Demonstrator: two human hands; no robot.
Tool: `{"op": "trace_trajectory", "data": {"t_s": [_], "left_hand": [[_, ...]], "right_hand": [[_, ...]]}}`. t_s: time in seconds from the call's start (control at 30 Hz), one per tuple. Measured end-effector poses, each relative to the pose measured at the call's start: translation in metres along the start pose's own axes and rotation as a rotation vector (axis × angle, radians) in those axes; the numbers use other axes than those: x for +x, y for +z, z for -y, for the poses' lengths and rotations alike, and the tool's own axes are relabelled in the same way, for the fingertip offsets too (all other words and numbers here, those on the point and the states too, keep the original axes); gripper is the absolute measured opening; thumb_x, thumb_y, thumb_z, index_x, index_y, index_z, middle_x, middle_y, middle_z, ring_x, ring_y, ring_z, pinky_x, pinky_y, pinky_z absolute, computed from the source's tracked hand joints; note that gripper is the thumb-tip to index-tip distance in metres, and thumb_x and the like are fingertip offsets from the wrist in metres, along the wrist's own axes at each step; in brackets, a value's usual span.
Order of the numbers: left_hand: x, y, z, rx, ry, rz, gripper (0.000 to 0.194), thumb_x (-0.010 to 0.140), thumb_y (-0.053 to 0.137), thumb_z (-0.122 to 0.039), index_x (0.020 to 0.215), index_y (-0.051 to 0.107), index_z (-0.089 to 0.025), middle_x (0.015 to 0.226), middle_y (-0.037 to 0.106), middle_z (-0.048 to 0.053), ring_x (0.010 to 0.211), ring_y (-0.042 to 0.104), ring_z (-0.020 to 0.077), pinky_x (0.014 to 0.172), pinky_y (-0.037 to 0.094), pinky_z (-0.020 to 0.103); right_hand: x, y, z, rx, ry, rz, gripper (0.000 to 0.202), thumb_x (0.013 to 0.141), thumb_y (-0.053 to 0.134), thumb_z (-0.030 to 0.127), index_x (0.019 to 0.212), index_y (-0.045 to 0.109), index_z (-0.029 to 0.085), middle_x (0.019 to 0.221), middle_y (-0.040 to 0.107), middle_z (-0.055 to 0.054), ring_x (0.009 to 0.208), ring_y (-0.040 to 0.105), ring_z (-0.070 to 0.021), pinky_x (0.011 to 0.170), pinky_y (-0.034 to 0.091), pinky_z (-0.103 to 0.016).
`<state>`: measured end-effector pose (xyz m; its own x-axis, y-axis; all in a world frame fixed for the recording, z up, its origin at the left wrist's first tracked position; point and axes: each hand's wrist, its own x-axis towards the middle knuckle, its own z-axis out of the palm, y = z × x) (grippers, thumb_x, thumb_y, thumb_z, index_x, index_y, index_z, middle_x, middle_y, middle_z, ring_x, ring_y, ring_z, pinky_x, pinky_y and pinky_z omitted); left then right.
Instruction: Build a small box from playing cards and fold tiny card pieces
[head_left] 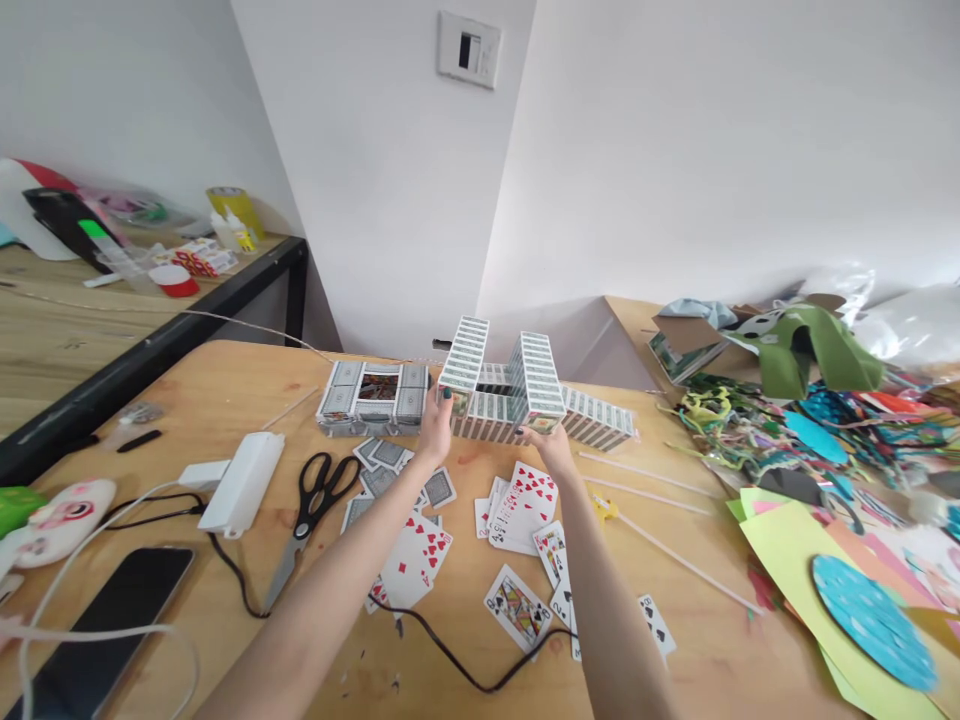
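Two tall stacks of small card boxes rise near the back of the table. My left hand (436, 425) is closed on the lower front of the left stack (464, 355). Against the bottom front of the right stack (537, 375) rests my right hand (546, 445), its fingers closed on that corner. Between and behind them shows a low row of boxes (491, 416), and another row (598, 416) runs to the right. A block of grey-backed cards (375, 397) sits left of my left hand. Loose playing cards (525, 505) lie between my forearms.
Black scissors (309, 510), a white adapter (244, 483) and a phone (112, 630) lie at the left. A black cable (450, 655) crosses the front. White sticks (675, 555), coloured paper (795, 580) and craft scraps (862, 430) are at the right. Walls stand behind.
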<state>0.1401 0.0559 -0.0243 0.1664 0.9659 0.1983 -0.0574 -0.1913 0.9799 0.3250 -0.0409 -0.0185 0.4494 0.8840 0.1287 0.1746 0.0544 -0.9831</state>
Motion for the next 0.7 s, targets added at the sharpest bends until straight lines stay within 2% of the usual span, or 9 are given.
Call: {"op": "trace_trajectory", "data": {"t_s": [0.13, 0.37, 0.53, 0.7], "left_hand": [[-0.005, 0.005, 0.006, 0.035, 0.092, -0.035, 0.052, 0.086, 0.037, -0.054, 0.126, 0.043, -0.022, 0.127, 0.05, 0.01, 0.122, 0.042, 0.024, 0.103, 0.029, 0.038], [-0.001, 0.005, 0.019, -0.025, 0.029, 0.018, 0.053, 0.086, 0.033, -0.058, 0.125, 0.043, -0.023, 0.129, 0.047, 0.01, 0.124, 0.04, 0.0231, 0.102, 0.032, 0.035], [-0.009, 0.001, 0.027, 0.142, 0.094, -0.033, 0.051, 0.087, 0.025, -0.057, 0.112, 0.052, -0.021, 0.118, 0.051, 0.012, 0.116, 0.044, 0.023, 0.102, 0.032, 0.038], [-0.019, -0.005, 0.028, 0.17, 0.093, -0.064, 0.05, 0.087, 0.025, -0.058, 0.103, 0.054, -0.021, 0.113, 0.049, 0.011, 0.112, 0.046, 0.0224, 0.1, 0.033, 0.039]], "right_hand": [[-0.003, 0.004, -0.006, 0.034, -0.021, -0.019, 0.058, 0.06, 0.072, 0.046, 0.108, 0.056, 0.017, 0.107, 0.064, -0.012, 0.1, 0.058, -0.0275, 0.089, 0.043, -0.044], [-0.008, 0.007, -0.017, 0.106, -0.031, -0.046, 0.051, 0.071, 0.06, 0.05, 0.113, 0.055, 0.021, 0.113, 0.061, -0.009, 0.109, 0.053, -0.026, 0.095, 0.038, -0.043], [-0.015, 0.009, -0.017, 0.085, -0.05, -0.083, 0.048, 0.078, 0.052, 0.051, 0.116, 0.054, 0.021, 0.118, 0.058, -0.009, 0.111, 0.051, -0.0244, 0.098, 0.035, -0.042], [-0.022, 0.01, -0.015, 0.054, -0.056, -0.093, 0.048, 0.082, 0.045, 0.053, 0.118, 0.053, 0.023, 0.124, 0.054, -0.007, 0.118, 0.046, -0.0242, 0.102, 0.031, -0.041]]}}
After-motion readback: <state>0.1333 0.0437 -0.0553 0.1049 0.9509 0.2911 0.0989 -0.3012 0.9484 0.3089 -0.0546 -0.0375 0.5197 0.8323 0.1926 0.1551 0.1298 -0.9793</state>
